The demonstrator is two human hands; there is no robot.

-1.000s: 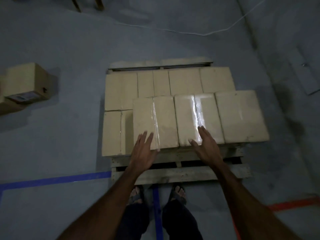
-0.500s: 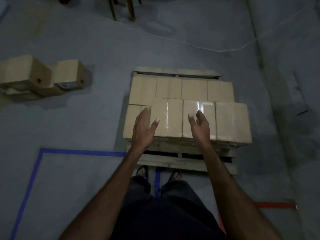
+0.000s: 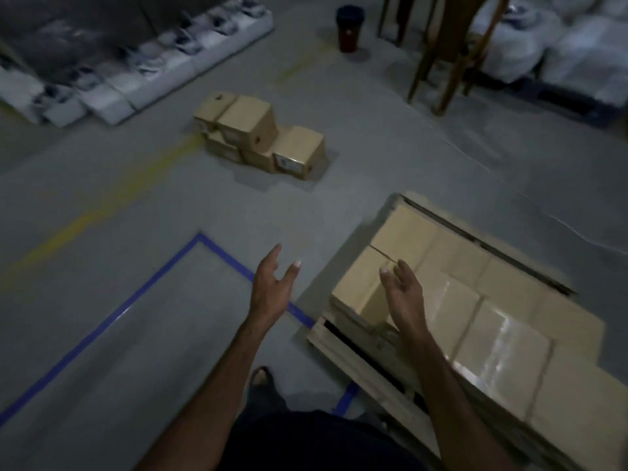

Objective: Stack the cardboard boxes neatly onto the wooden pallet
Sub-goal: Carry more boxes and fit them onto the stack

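Grey concrete floor [image 3: 142,334] with blue tape [image 3: 102,328]; boxes [image 3: 503,334] cover the wooden pallet [image 3: 360,365]. The left hand [image 3: 272,287] and right hand [image 3: 404,294] hang relaxed and apparently empty, fingers loosely spread.

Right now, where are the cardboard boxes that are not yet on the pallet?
The loose cardboard boxes sit clustered on the floor, upper centre of the head view, beyond the blue tape line and left of the wooden pallet.

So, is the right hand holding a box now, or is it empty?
Empty. The right hand is open above the stacked boxes, fingers loosely spread, gripping nothing.

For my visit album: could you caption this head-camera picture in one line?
Both hands, left and right, empty beside the part-loaded wooden pallet; more cardboard boxes wait on the floor.
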